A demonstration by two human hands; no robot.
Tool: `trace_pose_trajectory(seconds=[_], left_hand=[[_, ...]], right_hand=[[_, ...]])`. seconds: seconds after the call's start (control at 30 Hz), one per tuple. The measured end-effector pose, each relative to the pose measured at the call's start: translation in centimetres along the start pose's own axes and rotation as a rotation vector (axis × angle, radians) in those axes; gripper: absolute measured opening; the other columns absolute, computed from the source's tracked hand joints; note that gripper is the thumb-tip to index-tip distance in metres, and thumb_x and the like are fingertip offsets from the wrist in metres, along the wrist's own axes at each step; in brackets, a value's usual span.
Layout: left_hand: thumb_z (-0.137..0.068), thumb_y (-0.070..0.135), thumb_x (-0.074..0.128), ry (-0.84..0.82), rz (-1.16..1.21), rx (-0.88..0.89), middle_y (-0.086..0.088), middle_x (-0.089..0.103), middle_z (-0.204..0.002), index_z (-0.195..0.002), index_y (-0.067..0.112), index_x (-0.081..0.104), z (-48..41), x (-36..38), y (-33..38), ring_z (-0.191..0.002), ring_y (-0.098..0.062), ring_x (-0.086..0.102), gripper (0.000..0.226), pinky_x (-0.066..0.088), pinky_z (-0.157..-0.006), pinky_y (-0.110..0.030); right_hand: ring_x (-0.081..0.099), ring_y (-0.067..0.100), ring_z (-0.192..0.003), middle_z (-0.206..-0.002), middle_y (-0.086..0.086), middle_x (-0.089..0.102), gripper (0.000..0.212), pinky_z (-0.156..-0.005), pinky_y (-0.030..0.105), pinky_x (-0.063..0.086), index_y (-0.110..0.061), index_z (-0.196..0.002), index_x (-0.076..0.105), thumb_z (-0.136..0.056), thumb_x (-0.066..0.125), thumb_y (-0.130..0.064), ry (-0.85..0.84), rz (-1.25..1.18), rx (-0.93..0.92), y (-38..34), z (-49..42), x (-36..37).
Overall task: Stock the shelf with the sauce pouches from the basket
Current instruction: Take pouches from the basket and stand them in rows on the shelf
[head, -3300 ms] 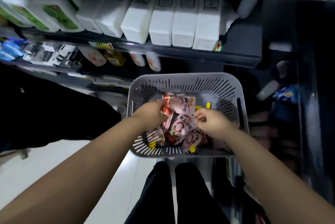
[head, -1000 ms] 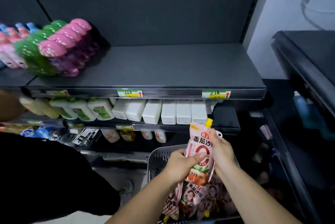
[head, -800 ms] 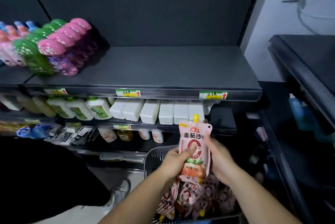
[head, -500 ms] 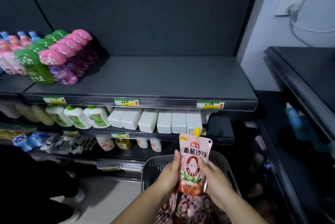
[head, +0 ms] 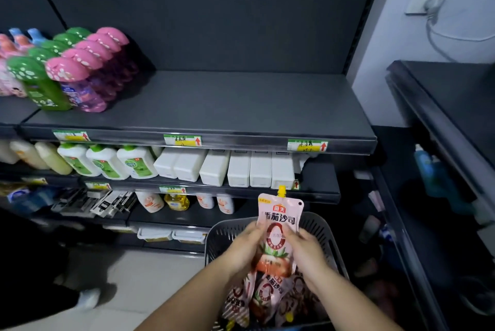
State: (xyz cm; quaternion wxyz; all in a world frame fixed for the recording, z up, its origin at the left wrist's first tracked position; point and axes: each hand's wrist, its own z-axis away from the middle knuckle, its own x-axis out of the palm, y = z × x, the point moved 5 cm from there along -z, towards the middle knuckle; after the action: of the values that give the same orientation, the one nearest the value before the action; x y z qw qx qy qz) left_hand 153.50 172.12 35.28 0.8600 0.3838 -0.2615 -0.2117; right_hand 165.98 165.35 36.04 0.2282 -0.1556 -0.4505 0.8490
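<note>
Both hands, left point(head: 242, 249) and right point(head: 305, 251), pinch one pouch point(head: 278, 234) upright over the basket point(head: 321, 226), spout up, likely readying it for the shelf point(head: 214, 108).

Single head-worn view, wide-angle.
Looks forward and down from head height at the shelf point(head: 227, 105); basket point(head: 317, 223) close below.

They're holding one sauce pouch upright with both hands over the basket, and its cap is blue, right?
Not quite: the cap is yellow, as the head view shows. The rest holds: the left hand and the right hand grip one sauce pouch upright over the grey basket.
</note>
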Motion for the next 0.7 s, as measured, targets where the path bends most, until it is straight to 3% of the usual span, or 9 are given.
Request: trace_pose_trajectory(seconds=[0.07,0.13,0.27,0.37,0.47,0.6,0.67,0.7], left_hand=[[-0.085,0.038,0.073,-0.058,-0.038,0.005,-0.014,0.074,-0.115,-0.127,0.014,0.054,0.1,0.0,0.3,-0.107,-0.033,0.071,0.052,0.053,-0.099,-0.05],[-0.083,0.027,0.077,-0.064,-0.085,0.022,-0.014,0.074,-0.115,-0.127,0.014,0.055,-0.1,-0.6,0.5,-0.106,-0.034,0.071,0.051,0.052,-0.1,-0.051],[-0.082,0.014,0.078,-0.034,-0.066,0.076,-0.015,0.072,-0.118,-0.128,0.013,0.058,-0.6,-1.6,1.0,-0.109,-0.036,0.069,0.05,0.053,-0.099,-0.052],[-0.078,0.015,0.081,-0.039,-0.047,0.1,-0.015,0.071,-0.12,-0.129,0.014,0.057,-1.1,-2.0,0.9,-0.111,-0.036,0.068,0.057,0.051,-0.1,-0.053],[-0.079,0.015,0.081,-0.051,-0.07,0.083,-0.014,0.072,-0.119,-0.128,0.014,0.058,-1.7,-2.6,0.3,-0.11,-0.035,0.069,0.053,0.052,-0.1,-0.051],[-0.08,0.014,0.081,-0.065,-0.221,0.035,-0.013,0.074,-0.115,-0.126,0.006,0.059,-2.4,-3.1,-1.3,-0.105,-0.031,0.072,0.052,0.056,-0.096,-0.045],[-0.078,0.024,0.083,-0.117,-0.278,0.028,-0.012,0.073,-0.119,-0.129,0.003,0.057,-2.7,-3.1,-2.2,-0.109,-0.029,0.07,0.06,0.054,-0.099,-0.044],[-0.075,0.039,0.083,-0.128,-0.3,0.012,-0.011,0.072,-0.12,-0.129,0.005,0.057,-2.8,-3.1,-2.7,-0.111,-0.028,0.069,0.069,0.053,-0.101,-0.044]], right_hand=[[0.077,0.02,-0.076,-0.082,0.002,0.08,0.021,-0.07,0.035,0.061,-0.016,-0.101,0.072,-0.095,0.064,-0.035,0.056,-0.034,0.038,0.4,-0.1,0.2],[0.077,0.024,-0.075,-0.082,0.005,0.079,0.023,-0.073,0.04,0.062,-0.016,-0.099,0.073,-0.092,0.067,-0.037,0.051,-0.064,0.051,0.4,-0.3,0.2],[0.076,0.028,-0.091,-0.097,0.006,0.079,0.033,-0.088,0.049,0.058,-0.017,-0.109,0.071,-0.082,0.076,-0.036,-0.087,-0.128,0.084,0.7,-0.4,0.5],[0.072,0.032,-0.104,-0.111,0.009,0.076,0.041,-0.098,0.054,0.052,-0.017,-0.118,0.066,-0.079,0.077,-0.028,-0.235,-0.192,0.152,0.9,-0.2,1.4],[0.069,0.038,-0.108,-0.115,0.017,0.073,0.037,-0.101,0.057,0.049,-0.009,-0.123,0.063,-0.087,0.07,-0.015,-0.231,-0.209,0.167,1.4,-0.4,1.4],[0.074,0.032,-0.095,-0.104,0.013,0.077,0.031,-0.086,0.048,0.058,-0.008,-0.117,0.065,-0.089,0.071,-0.02,-0.246,-0.057,0.212,3.3,-0.5,1.1],[0.075,0.03,-0.093,-0.101,0.011,0.078,0.033,-0.085,0.046,0.058,-0.007,-0.116,0.066,-0.086,0.073,-0.019,-0.243,-0.046,0.241,4.3,-0.5,0.7],[0.075,0.03,-0.093,-0.101,0.011,0.078,0.033,-0.087,0.047,0.058,-0.007,-0.115,0.067,-0.085,0.075,-0.019,-0.239,-0.034,0.235,4.6,-0.7,0.4]])
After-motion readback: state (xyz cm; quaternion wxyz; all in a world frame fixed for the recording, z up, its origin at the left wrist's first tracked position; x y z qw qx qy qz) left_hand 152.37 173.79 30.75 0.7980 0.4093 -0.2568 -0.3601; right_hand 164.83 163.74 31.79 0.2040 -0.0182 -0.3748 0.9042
